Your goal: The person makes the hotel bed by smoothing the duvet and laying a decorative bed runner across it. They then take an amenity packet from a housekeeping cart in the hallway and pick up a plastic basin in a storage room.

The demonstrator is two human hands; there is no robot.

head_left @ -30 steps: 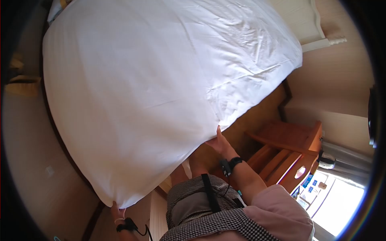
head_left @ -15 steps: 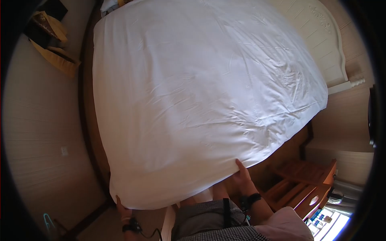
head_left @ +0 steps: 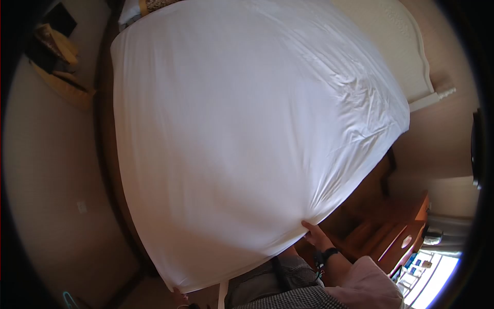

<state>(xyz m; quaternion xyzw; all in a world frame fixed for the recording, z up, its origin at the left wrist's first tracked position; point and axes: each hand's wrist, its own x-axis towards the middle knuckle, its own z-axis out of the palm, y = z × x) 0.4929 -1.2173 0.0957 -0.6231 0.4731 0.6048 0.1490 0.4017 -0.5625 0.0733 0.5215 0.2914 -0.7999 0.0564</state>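
A large white duvet (head_left: 221, 134) covers the bed and fills most of the view. At its near left corner my left hand (head_left: 178, 297) grips the fabric, though most of that hand is hidden or at the frame's bottom edge. My right hand (head_left: 314, 236) pinches the near edge farther right, thumb on top and fingers beneath. Creases fan out across the cloth from this grip. Between the two hands the edge is drawn taut. More wrinkles lie toward the headboard side.
A cream headboard (head_left: 406, 56) stands at the upper right. A reddish wooden piece of furniture (head_left: 393, 247) is close by my right arm. Yellow and dark items (head_left: 56, 51) are at the upper left, near the wall (head_left: 51, 154). A bright window (head_left: 437, 278) shows at lower right.
Both hands have pulled the duvet's near edge toward me, the left hand farther down and right. The near part has become smoother, with new creases at my right hand.
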